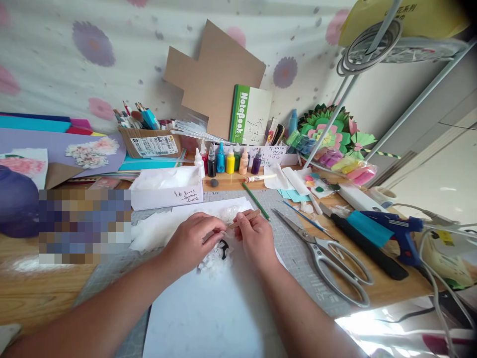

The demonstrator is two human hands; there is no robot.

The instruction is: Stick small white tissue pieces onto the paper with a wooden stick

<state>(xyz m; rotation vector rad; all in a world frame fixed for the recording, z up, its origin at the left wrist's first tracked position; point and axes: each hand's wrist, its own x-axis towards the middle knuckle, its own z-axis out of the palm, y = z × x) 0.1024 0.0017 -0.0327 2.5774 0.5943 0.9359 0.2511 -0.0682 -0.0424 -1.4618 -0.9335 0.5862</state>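
Both hands meet over a white paper sheet in the middle of the desk. My right hand is closed around a flat tan stick, which looks wooden and points toward my left fingers. My left hand has its thumb and forefinger pinched together beside the stick's tip. What they pinch is too small to make out. Just below the fingertips lies a small heap of white scraps with a black curved piece among them. Fluffy white material spreads to the left of my left hand.
Large scissors, a black-handled knife and a blue glue gun lie on the right. A white box and several paint bottles stand behind the hands. A green pencil lies on the cutting mat.
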